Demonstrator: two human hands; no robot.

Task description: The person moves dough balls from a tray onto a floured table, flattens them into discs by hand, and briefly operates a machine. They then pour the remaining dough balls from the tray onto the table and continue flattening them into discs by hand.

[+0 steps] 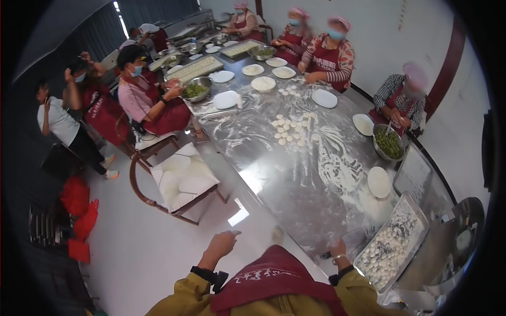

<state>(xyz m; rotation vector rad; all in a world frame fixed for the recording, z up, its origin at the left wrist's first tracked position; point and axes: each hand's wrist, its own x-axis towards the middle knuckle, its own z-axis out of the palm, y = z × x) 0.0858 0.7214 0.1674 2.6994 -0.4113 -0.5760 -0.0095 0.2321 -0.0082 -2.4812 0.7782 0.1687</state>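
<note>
My left hand [221, 245] is in the air over the floor, left of the steel table [290, 205], with its fingers partly stretched out and nothing visible in it. At the table's near edge, my right hand [339, 248] is closed round what looks like a flat-bladed tool [354, 240], whose short dark end sticks out to the left. Just right of that hand lies a metal tray [419, 239] with many small dough pieces [387, 253] and flour.
Flattened dough rounds [287, 129] lie mid-table amid flour. White plates [379, 182] and bowls of green filling [388, 142] stand around. An empty chair [184, 176] is at the left. Several people in aprons [329, 58] work along both sides.
</note>
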